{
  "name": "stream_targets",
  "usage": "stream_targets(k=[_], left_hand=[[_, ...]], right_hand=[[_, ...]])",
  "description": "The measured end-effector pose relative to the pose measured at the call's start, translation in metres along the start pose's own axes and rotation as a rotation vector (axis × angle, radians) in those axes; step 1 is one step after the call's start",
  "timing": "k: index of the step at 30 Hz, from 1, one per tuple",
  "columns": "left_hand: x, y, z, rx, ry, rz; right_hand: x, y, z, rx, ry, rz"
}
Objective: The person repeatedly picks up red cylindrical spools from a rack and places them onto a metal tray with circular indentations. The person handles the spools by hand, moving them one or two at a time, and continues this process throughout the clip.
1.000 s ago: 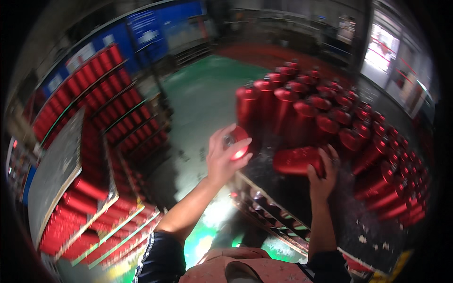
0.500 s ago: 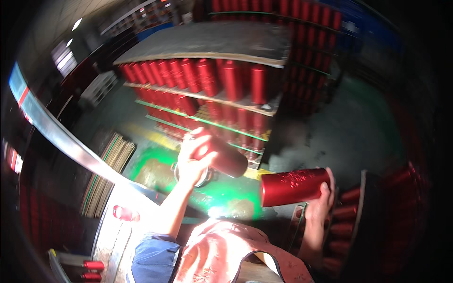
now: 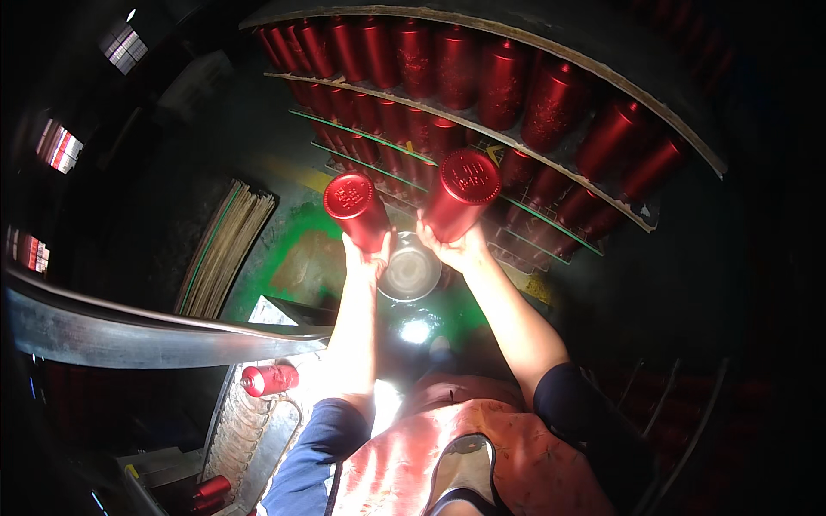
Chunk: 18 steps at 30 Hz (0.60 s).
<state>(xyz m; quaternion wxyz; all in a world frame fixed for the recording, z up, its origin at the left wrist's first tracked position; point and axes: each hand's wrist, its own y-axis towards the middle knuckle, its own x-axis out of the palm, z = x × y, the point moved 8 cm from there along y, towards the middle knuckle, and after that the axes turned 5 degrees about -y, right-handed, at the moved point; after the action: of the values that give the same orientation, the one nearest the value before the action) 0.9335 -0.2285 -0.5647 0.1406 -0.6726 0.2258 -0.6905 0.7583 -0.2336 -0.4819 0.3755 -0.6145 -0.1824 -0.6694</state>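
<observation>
Two red metallic bottles are held out in front of me, one in each hand, their round embossed bases tilted toward my view. Wrapped round the lower part of the left bottle is my left hand. Gripped the same way, the right bottle leans in my right hand. A small gap separates the two bottles. Beyond and above them stands a rack with several rows of similar red bottles. Below my hands, a round metal basin sits near the floor.
A stack of thin boards stands at the left. Next to my left arm, a bright metal worktop carries a red bottle lying on its side. A curved metal rail crosses the left. More red bottles lie at lower left.
Both bottles have come together before the rack, with their bases now turned toward me. My right hand has moved inward from the right. The view has turned, bringing the rack nearer.
</observation>
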Motion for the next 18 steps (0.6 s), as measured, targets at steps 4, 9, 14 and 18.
stream_targets(k=[4,9,14,18], left_hand=[[0.017,0.012,0.009,-0.144,-0.217,-0.003],[0.026,0.022,0.035,-0.149,-0.311,-0.070],[0.042,0.025,0.034,-0.174,-0.289,-0.107],[0.048,0.013,0.031,-0.163,-0.234,-0.194]], right_hand=[[-0.006,0.050,0.005,0.024,0.066,-0.004],[-0.001,0.085,0.016,0.009,0.023,-0.075],[0.004,0.079,0.016,-0.069,0.012,-0.087],[-0.003,0.046,0.022,-0.057,0.051,-0.074]])
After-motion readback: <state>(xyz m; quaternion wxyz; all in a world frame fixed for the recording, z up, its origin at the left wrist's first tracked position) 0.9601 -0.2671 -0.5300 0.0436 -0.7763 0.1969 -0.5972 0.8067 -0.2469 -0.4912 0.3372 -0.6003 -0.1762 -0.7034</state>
